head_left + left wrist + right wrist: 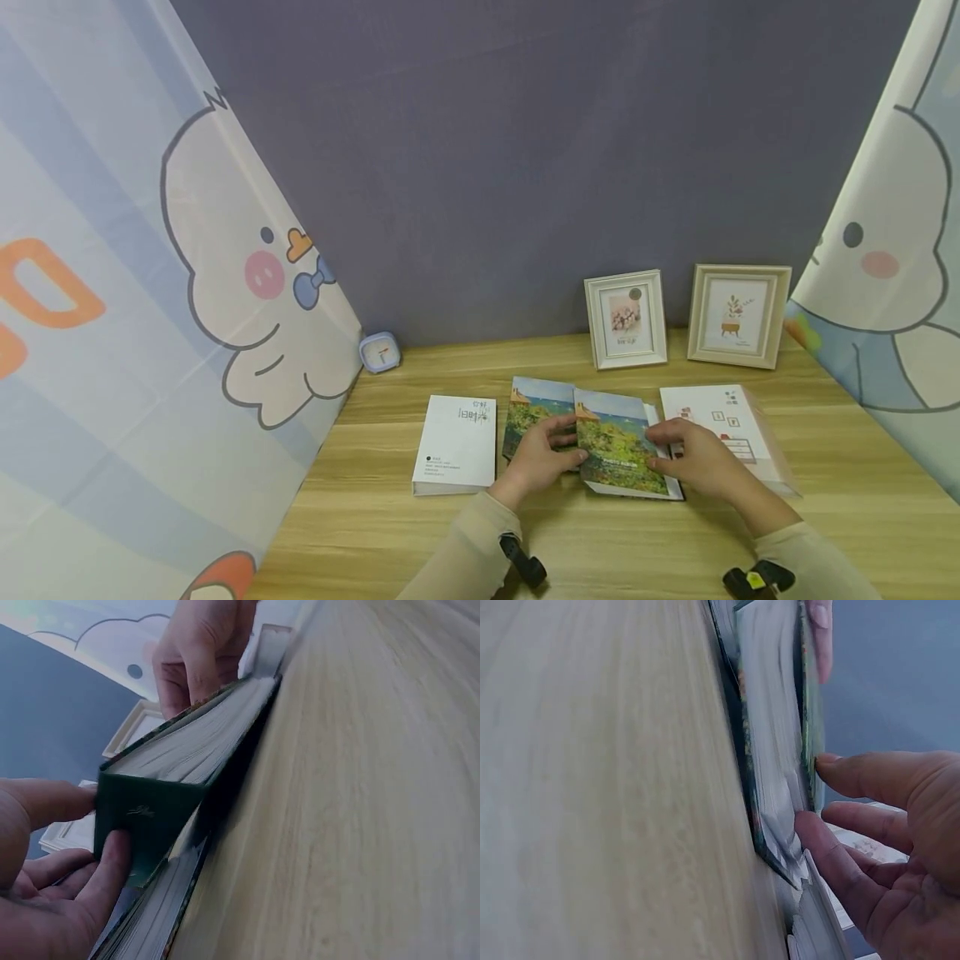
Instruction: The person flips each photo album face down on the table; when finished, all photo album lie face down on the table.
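Note:
In the head view, a photo album [617, 446] with a painted garden-and-sea cover overlaps a second, similar album [542, 392] on its left. My left hand [542, 457] holds the upper album at its dark green spine [142, 821], fingertips against it. From the other side, my right hand [697, 454] pinches the front cover near its open edge, thumb on the cover and fingers by the pages [774, 712]. That cover stands slightly apart from the pages. The spine side is tilted up over the lower album in the left wrist view.
A white album [456, 442] lies at the left, and another white one with furniture drawings [712, 404] at the right, beside my right hand. Behind stand two picture frames [592, 325] [697, 317]. A small blue clock [380, 352] sits at the table's back left corner.

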